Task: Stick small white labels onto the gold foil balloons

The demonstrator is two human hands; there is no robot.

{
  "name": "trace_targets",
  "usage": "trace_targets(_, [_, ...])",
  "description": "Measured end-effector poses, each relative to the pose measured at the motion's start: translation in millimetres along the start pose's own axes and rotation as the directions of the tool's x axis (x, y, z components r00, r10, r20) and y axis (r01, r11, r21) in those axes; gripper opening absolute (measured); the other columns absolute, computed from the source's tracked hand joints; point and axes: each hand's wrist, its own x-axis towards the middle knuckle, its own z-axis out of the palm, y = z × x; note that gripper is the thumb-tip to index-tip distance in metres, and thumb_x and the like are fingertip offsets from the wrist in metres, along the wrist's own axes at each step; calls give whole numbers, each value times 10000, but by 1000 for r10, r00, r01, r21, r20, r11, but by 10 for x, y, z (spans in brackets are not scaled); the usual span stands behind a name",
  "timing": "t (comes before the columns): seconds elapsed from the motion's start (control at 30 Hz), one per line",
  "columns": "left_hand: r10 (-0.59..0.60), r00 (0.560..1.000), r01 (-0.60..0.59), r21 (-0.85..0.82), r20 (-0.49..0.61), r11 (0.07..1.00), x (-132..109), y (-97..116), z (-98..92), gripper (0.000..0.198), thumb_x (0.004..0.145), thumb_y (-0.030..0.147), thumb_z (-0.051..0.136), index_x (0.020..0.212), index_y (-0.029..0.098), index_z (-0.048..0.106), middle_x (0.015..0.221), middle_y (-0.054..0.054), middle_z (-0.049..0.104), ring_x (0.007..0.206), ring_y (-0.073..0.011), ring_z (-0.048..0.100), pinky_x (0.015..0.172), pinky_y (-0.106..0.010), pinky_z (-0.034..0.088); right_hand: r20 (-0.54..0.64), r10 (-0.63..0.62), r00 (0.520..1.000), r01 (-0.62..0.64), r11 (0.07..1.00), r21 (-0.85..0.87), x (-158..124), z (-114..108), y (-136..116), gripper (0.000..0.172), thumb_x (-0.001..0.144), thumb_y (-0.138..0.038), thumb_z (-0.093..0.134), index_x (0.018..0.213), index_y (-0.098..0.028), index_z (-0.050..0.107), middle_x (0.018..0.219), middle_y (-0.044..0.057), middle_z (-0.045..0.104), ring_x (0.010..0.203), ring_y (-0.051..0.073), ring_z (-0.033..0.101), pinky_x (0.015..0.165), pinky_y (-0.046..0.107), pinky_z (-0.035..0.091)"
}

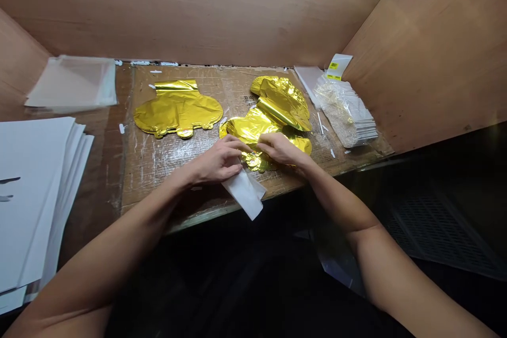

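Observation:
A shiny gold foil balloon [253, 129], flat and creased, lies at the middle of the bench, with another crumpled gold sheet [283, 97] behind it. My right hand [282, 149] has its fingers closed in a pinch on the balloon's near edge. Beside it, my left hand [222, 159] is curled over a white folded strip [246, 194], which sticks out from under the palm past the bench's front edge. The left fingertips reach the gold foil too. What lies between the two hands is partly hidden. To the left rests a neat stack of flat gold balloons [178, 111].
White sheets [31, 195] are piled at the left, with clear plastic bags [75, 84] behind. At the right sits a pile of thin white packs [352, 116] with a yellow-marked label [336, 66]. Wooden walls [198, 10] enclose the back and sides. White scraps dot the cardboard [150, 169].

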Motion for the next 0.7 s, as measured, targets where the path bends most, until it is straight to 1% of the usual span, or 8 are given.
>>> trace_targets(0.2, [-17,988,13,26,154,1000,1,22,149,164,850,150,610,692,195,620,1520,-32,684,1285,-322,518,1113,-523,479,54,39,998,-50,972,230,125,-288,-24,305,971,-299,604,698,-164,585,638,-46,503,625,95,427,630,272,314])
trace_targets(0.33, [-53,982,48,34,181,998,9,-5,179,164,824,146,602,668,196,602,1545,-8,666,1250,-321,541,1075,-513,489,-11,224,975,-221,969,111,356,-942,113,239,964,-252,669,770,-111,665,710,-14,630,661,78,521,660,259,379])
trace_targets(0.37, [-55,983,55,2,174,998,11,-6,164,154,829,157,602,681,197,616,1533,-18,675,1253,-319,550,1068,-503,497,-126,325,937,-325,946,22,405,-1156,179,238,965,-240,679,785,-84,677,761,16,668,710,85,567,690,262,396])
trace_targets(0.43, [-62,989,73,-81,131,994,16,-4,110,147,854,205,610,711,201,643,1477,-53,712,1248,-312,573,1047,-481,517,-429,448,784,-532,841,-95,447,-1538,297,278,1021,-216,603,860,-6,689,976,132,712,931,159,654,792,294,426])
trace_targets(0.5, [-89,995,95,-156,46,983,19,-7,37,162,884,277,622,750,200,671,1400,-87,750,1206,-304,614,1020,-469,529,-640,412,649,-610,784,-114,391,-1733,328,290,1076,-175,491,1018,35,682,1193,255,670,1156,249,628,894,362,439])
trace_targets(0.53, [-117,993,112,-186,-16,976,18,-12,-1,173,893,310,628,775,198,687,1362,-97,765,1177,-299,635,1009,-465,529,-667,372,645,-581,806,-112,323,-1728,296,296,1094,-177,459,1084,20,679,1233,278,655,1187,265,612,915,392,446])
trace_targets(0.6, [-189,970,149,-242,-154,959,12,-29,-68,199,894,357,644,803,192,708,1301,-107,782,1119,-290,666,987,-456,522,-576,304,759,-438,893,-106,123,-1509,145,277,1100,-257,508,1087,-72,714,1122,215,713,1047,239,647,870,392,483])
trace_targets(0.7, [-290,903,178,-339,-316,924,-6,-59,-120,239,872,393,684,748,188,674,1239,-103,794,1081,-280,687,976,-436,514,-84,176,981,-166,980,110,-240,-869,-180,252,1026,-394,670,1008,-156,750,887,70,737,778,167,641,718,317,510])
